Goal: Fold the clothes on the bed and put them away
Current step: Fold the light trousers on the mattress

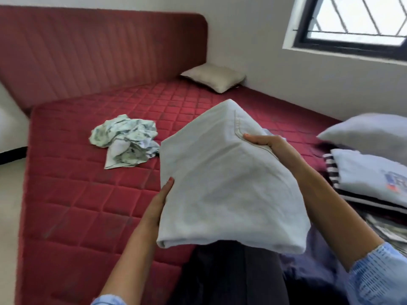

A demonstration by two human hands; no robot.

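White folded cloth was held above the red bed, left hand and right hand gripping its sides; a patterned garment lay crumpled beyond

Daylight enters through the window at upper right, whose panes are blown out to white. The room is evenly bright with soft, weak shadows. The whole frame is slightly blurred, perhaps from head motion, and straight lines bow near the wide-angle edges.
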